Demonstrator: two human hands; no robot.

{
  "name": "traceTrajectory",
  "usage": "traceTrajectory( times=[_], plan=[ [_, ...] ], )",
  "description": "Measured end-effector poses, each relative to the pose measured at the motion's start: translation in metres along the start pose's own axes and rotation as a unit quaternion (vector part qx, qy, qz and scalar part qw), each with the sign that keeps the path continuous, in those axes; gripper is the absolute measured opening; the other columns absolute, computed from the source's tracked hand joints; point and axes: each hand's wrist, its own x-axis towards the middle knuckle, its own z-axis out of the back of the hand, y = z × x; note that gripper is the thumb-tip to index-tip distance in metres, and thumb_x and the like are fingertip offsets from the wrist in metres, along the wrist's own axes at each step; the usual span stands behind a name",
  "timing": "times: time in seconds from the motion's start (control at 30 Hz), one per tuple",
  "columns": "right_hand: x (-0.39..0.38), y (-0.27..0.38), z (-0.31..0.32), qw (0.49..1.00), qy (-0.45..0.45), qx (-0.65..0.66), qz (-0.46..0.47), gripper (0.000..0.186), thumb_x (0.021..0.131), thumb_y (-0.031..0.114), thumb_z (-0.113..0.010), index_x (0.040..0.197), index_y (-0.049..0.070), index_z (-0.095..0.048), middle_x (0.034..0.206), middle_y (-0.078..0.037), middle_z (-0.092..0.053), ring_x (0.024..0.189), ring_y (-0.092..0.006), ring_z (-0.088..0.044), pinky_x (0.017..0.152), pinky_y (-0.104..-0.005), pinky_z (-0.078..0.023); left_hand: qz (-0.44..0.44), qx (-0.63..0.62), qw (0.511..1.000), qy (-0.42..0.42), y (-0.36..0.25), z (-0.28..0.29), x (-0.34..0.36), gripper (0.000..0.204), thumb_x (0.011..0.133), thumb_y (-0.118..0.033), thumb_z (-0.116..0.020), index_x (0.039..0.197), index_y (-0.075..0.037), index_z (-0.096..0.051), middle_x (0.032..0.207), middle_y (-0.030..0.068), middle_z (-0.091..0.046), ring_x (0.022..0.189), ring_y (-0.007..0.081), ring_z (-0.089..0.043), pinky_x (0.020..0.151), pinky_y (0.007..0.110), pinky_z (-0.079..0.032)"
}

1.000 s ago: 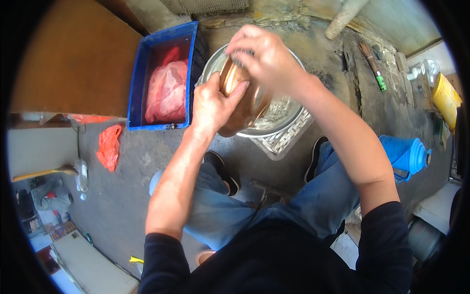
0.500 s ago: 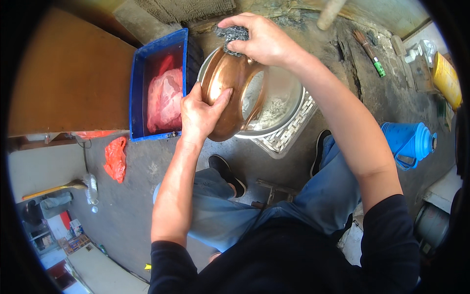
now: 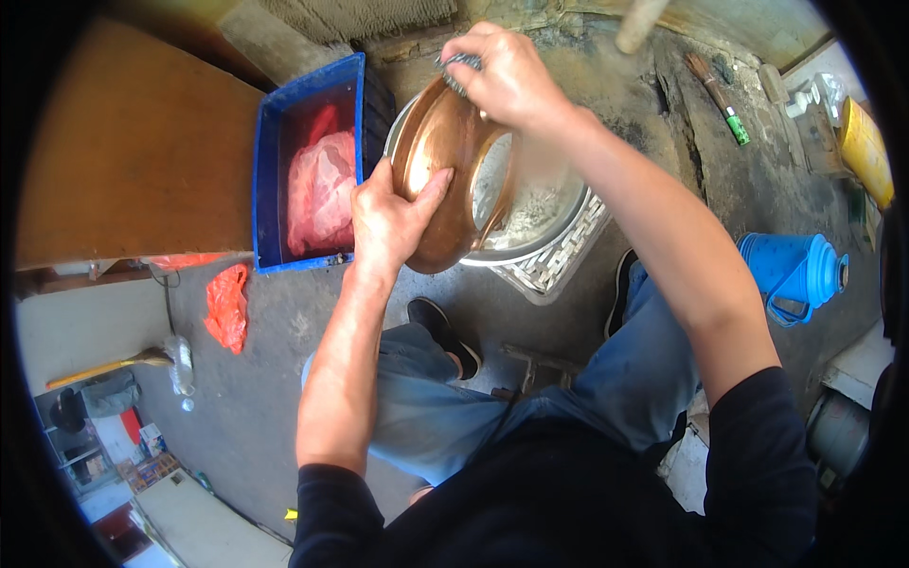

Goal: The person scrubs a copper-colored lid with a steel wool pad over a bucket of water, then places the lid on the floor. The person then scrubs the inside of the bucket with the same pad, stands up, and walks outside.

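Your left hand [image 3: 383, 216] grasped the round copper-coloured metal vessel [image 3: 437, 147], tilted over the left of the round silver metal basin [image 3: 540, 249], seemingly steadying it while your right hand [image 3: 509, 80] clutched a grey wire scourer [image 3: 460, 69] against its rim.

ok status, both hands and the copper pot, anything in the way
Left hand gripping copper-coloured pot; right hand holding scourer at its edge. Pot tilted, partly over basin. Nothing visibly blocking.

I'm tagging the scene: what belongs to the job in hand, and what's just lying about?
In use:
coppery vessel in left hand
grey scouring pad in right hand
metal basin beneath

Apparently lying about:
red plastic bag
blue thermos
brush
blue bin
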Motion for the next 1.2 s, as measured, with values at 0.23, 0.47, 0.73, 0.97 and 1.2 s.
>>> traceTrajectory(
  times=[0.23, 0.47, 0.73, 0.97, 1.2],
  plan=[
    [-0.004, 0.013, -0.002, 0.999, -0.013, -0.034, -0.011, 0.013, 0.087, 0.012, -0.067, 0.096, 0.008, -0.076, 0.088, -0.014, -0.064, 0.091, -0.0292, -0.065, 0.086, -0.0417, -0.055, 0.050, 0.005, 0.998, 0.034, -0.003, -0.001, 0.002, 0.043, 0.078, -0.029, -0.086, 0.097, 0.005, -0.068, 0.085, 0.0197, -0.074, 0.077, 0.0231, -0.073, 0.071, 0.036, -0.057],
    [-0.022, 0.033, -0.025, 0.992, 0.007, 0.046, 0.120, 0.010, 0.083, 0.012, -0.071, 0.092, 0.008, -0.074, 0.097, -0.013, -0.064, 0.094, -0.0285, -0.065, 0.084, -0.0402, -0.055, 0.006, -0.035, 0.999, 0.009, 0.009, -0.004, 0.010, 0.041, 0.076, -0.029, -0.086, 0.087, 0.004, -0.064, 0.071, 0.0228, -0.068, 0.067, 0.0349, -0.071, 0.062, 0.041, -0.056],
    [-0.024, 0.039, -0.026, 0.996, 0.022, 0.032, 0.075, 0.017, 0.081, 0.012, -0.072, 0.096, 0.005, -0.067, 0.094, -0.014, -0.063, 0.094, -0.0342, -0.064, 0.082, -0.0427, -0.052, 0.014, -0.048, 0.999, -0.001, 0.016, -0.008, 0.011, 0.041, 0.074, -0.027, -0.086, 0.083, 0.004, -0.062, 0.070, 0.0232, -0.068, 0.066, 0.0340, -0.071, 0.060, 0.041, -0.055],
    [-0.028, 0.040, -0.022, 0.998, 0.020, 0.031, 0.043, 0.013, 0.084, 0.014, -0.070, 0.093, 0.005, -0.069, 0.101, -0.016, -0.067, 0.097, -0.0341, -0.066, 0.088, -0.0440, -0.053, -0.002, -0.011, 1.000, -0.003, 0.009, -0.004, 0.008, 0.041, 0.076, -0.029, -0.087, 0.082, 0.002, -0.061, 0.068, 0.0219, -0.067, 0.064, 0.0352, -0.070, 0.059, 0.041, -0.055],
    [-0.053, 0.047, -0.020, 0.993, -0.004, 0.088, 0.080, 0.017, 0.087, 0.016, -0.070, 0.097, 0.002, -0.069, 0.096, -0.013, -0.066, 0.093, -0.0304, -0.066, 0.083, -0.0397, -0.053, -0.015, -0.020, 0.999, -0.020, 0.008, 0.002, 0.006, 0.035, 0.102, -0.027, -0.057, 0.081, 0.001, -0.058, 0.068, 0.0268, -0.060, 0.066, 0.0470, -0.063, 0.056, 0.048, -0.048]
  ],
)
